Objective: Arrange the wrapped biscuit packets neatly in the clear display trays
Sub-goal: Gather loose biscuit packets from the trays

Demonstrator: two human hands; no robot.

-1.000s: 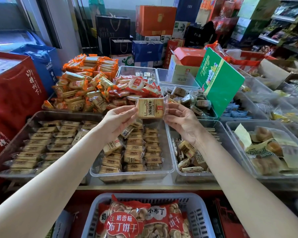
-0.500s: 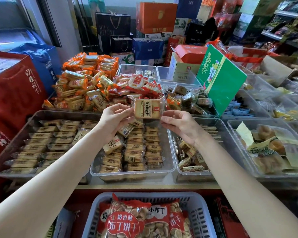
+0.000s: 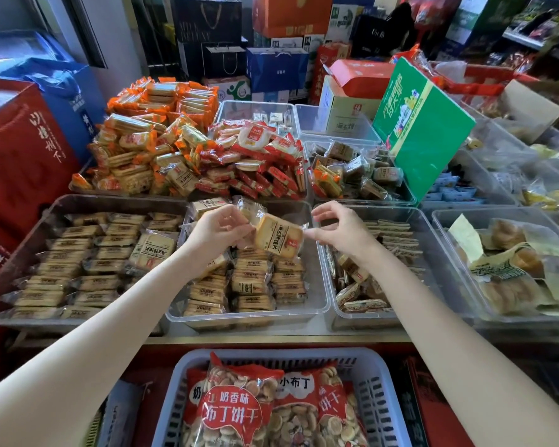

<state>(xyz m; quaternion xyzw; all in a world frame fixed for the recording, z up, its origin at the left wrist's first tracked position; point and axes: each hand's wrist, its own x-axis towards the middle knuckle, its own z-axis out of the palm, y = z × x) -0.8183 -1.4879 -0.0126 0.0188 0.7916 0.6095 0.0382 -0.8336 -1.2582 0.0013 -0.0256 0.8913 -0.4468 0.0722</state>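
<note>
Between my hands is a tan wrapped biscuit packet (image 3: 278, 238), tilted, right end lower, above the back of the middle clear tray (image 3: 317, 304). My left hand (image 3: 218, 229) grips its left end. My right hand (image 3: 341, 232) is just right of it with thumb and forefinger apart; only the thumb tip meets the wrapper's right edge. Rows of the same packets stand in that tray. More tan packets fill the grey tray (image 3: 23, 233) on the left, one lying flat on top (image 3: 152, 250).
A clear tray (image 3: 433, 240) of mixed packets sits to the right, another with bread (image 3: 446, 217) beyond it. Heaps of orange and red packets (image 3: 188, 150) lie behind. A green box (image 3: 423, 124) leans at back right. A blue basket (image 3: 384, 375) of biscuit bags stands below.
The packet has come down and tilted from level to slanted over the middle tray. My right hand's fingers have opened off its right end while my left hand keeps hold.
</note>
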